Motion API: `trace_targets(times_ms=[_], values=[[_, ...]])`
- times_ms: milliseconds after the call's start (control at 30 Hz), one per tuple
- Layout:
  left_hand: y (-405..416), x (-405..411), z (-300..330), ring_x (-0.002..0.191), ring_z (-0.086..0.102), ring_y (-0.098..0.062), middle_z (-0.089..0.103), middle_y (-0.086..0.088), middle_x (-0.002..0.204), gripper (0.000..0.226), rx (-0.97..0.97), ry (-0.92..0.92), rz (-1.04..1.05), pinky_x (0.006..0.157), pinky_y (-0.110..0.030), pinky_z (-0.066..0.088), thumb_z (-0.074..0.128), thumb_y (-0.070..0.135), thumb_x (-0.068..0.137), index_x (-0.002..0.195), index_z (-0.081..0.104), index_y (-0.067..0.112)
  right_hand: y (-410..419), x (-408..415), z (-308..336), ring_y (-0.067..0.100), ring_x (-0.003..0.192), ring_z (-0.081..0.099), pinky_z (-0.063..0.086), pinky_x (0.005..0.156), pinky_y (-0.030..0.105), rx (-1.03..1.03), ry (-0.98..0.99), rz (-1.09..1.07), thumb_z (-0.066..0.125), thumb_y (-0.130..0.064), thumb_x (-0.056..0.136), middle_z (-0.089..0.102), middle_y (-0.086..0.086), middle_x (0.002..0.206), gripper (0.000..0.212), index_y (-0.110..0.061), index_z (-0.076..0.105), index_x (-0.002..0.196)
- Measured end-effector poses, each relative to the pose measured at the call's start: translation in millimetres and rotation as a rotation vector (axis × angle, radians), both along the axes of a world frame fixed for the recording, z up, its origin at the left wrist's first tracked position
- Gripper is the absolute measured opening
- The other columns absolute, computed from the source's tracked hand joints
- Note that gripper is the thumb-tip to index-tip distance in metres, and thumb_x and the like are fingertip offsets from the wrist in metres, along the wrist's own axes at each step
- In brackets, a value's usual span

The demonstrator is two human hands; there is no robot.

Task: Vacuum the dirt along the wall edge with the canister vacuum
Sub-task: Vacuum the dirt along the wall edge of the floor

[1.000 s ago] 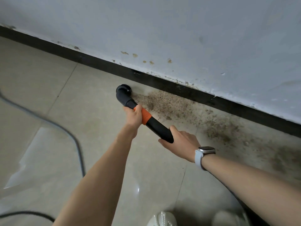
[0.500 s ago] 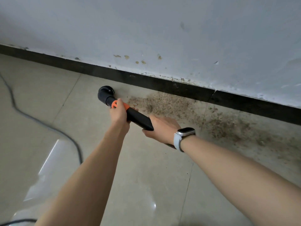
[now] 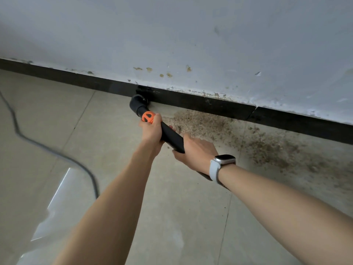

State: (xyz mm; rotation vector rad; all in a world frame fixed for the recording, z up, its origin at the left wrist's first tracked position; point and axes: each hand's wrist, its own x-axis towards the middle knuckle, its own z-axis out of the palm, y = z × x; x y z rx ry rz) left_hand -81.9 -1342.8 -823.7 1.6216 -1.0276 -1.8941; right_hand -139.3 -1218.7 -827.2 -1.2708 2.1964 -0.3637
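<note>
Both hands grasp the vacuum wand [image 3: 172,137]: left hand [image 3: 152,131] by the orange collar [image 3: 148,116], right hand [image 3: 196,152] behind. Its nozzle [image 3: 138,104] touches the baseboard [image 3: 210,106] at 12 o'clock; dirt [image 3: 219,129] spreads toward 3 o'clock, a cable [image 3: 57,153] at 9.

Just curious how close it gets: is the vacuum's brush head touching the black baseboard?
Touching. In the head view the brush head sits pressed against the black baseboard, with no floor showing between them.

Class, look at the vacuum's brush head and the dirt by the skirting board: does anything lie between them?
Nothing visible does. The brush head sits against the skirting board, and only bare floor tile separates it from the dirt to its right.
</note>
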Motion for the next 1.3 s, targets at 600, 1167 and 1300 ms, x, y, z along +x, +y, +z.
trace_targets(times_ms=[600, 1167, 1300], values=[[122.9, -36.9, 3.4, 0.051, 0.061, -0.018, 0.049, -0.013, 0.092, 0.044, 0.070, 0.106, -0.084, 0.055, -0.032, 0.054, 0.050, 0.015, 0.094, 0.134, 0.030, 0.015, 130.0, -30.1, 12.4, 0.011, 0.044, 0.039, 0.022, 0.042, 0.028, 0.052, 0.138, -0.089, 0.044, -0.050, 0.090, 0.038, -0.009, 0.058, 0.035, -0.020, 0.028, 0.085], [198.2, -61.6, 8.0, 0.059, 0.059, -0.020, 0.046, -0.011, 0.095, 0.046, 0.129, 0.125, -0.203, 0.055, -0.032, 0.055, 0.049, 0.017, 0.096, 0.135, 0.026, 0.017, 207.6, -42.3, 19.3, 0.012, 0.046, 0.040, 0.024, 0.043, 0.029, 0.098, 0.143, -0.178, 0.043, -0.049, 0.091, 0.040, -0.009, 0.060, 0.034, -0.017, 0.032, 0.088], [214.5, -65.1, 12.4, 0.053, 0.061, -0.017, 0.048, -0.010, 0.090, 0.048, 0.144, 0.123, -0.259, 0.056, -0.033, 0.055, 0.049, 0.017, 0.096, 0.136, 0.024, 0.016, 225.4, -41.0, 25.0, 0.011, 0.046, 0.040, 0.022, 0.044, 0.028, 0.119, 0.142, -0.217, 0.043, -0.049, 0.092, 0.042, -0.008, 0.061, 0.033, -0.018, 0.032, 0.087]])
